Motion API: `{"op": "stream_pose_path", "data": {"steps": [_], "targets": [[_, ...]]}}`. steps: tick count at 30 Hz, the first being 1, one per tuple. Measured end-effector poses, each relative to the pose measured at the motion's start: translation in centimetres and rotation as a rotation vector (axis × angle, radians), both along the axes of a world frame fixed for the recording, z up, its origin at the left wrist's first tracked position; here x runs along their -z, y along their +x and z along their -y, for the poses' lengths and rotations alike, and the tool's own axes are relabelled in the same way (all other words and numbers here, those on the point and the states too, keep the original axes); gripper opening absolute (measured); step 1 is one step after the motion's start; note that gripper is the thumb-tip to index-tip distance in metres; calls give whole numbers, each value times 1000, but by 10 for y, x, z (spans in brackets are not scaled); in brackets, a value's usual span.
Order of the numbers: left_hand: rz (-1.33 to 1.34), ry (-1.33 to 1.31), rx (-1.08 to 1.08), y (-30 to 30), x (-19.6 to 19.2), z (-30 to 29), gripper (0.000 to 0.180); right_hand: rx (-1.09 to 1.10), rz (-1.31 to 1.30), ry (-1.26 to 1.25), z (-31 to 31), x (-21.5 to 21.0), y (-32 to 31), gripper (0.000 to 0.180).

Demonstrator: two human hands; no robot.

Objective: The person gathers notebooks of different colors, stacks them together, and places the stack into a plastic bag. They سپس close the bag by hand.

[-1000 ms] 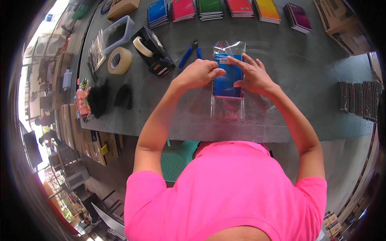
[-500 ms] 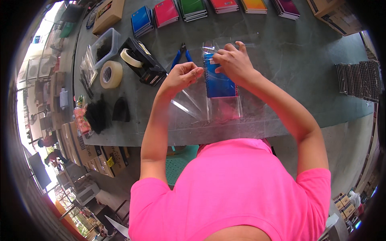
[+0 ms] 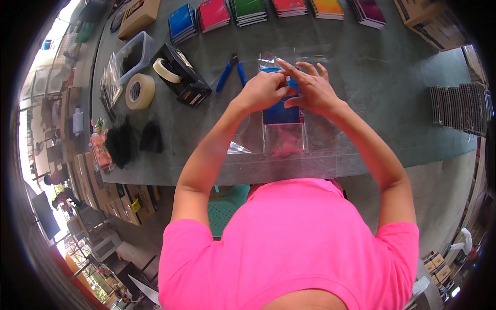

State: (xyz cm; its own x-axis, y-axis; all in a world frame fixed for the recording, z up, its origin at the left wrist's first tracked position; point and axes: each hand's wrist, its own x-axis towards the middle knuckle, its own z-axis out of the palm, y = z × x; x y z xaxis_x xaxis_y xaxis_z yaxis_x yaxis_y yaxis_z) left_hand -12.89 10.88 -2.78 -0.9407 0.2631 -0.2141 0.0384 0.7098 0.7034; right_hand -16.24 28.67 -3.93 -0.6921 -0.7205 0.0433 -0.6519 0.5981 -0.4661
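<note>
Item: blue notebook [image 3: 281,109] lying on the grey table [image 3: 392,88], already slid inside a clear plastic sleeve [image 3: 284,137], just in front of the person in the pink shirt; the book's lower part showed plainly through the film, its upper end lay under the hands; judged: insertion done, the open top flap of the sleeve [image 3: 289,54] not yet folded down or sealed, that closing step apparently in hand. Left hand [image 3: 263,89]: fingers curled in, thumb and forefinger pressed together in a pinch at the top edge of the sleeve; whether film alone or a strip of tape was caught there could not be told. Right hand [image 3: 310,90]: half spread, fingers extended and lying flat over the upper right of the sleeve, thumb tucked toward the left hand, the two hands touching; holding the package down rather than gripping it. Adjacent: blue-handled pliers [image 3: 230,72] just left of the hands; black tape dispenser [image 3: 183,75] with a roll mounted, near; loose roll of pale tape [image 3: 139,91] beside it; clear plastic tub [image 3: 132,57] further left; black bundles [image 3: 134,140] near the table's left edge. Far edge: row of stacked notebooks in blue [image 3: 182,21], pink [image 3: 214,14], green [image 3: 248,10], red [image 3: 289,6], orange [image 3: 326,7] and purple [image 3: 368,11], well apart from the hands, unsleeved as far as could be seen; cardboard boxes [image 3: 429,23] at the right corner; a dark stack [image 3: 460,108] at the right edge, its kind not discernible.
</note>
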Motion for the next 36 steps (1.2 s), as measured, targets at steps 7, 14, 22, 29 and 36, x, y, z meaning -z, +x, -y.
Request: {"op": "stream_pose_path", "data": {"steps": [7, 14, 22, 29, 36], "targets": [[-136, -380, -180, 2, -14, -16, 51, 74, -105, -150, -5, 6, 3, 96], [-8, 140, -582, 47, 21, 1, 56, 466, 985, -534, -24, 28, 10, 73], [-274, 407, -361, 70, -11, 8, 89, 153, 559, -759, -41, -22, 34, 89], [-411, 291, -124, 62, -36, 32, 91, -18, 660, -827, -16, -26, 30, 98], [-868, -507, 478, 69, -88, 28, 23, -228, 135, -107, 7, -102, 5, 51]]}}
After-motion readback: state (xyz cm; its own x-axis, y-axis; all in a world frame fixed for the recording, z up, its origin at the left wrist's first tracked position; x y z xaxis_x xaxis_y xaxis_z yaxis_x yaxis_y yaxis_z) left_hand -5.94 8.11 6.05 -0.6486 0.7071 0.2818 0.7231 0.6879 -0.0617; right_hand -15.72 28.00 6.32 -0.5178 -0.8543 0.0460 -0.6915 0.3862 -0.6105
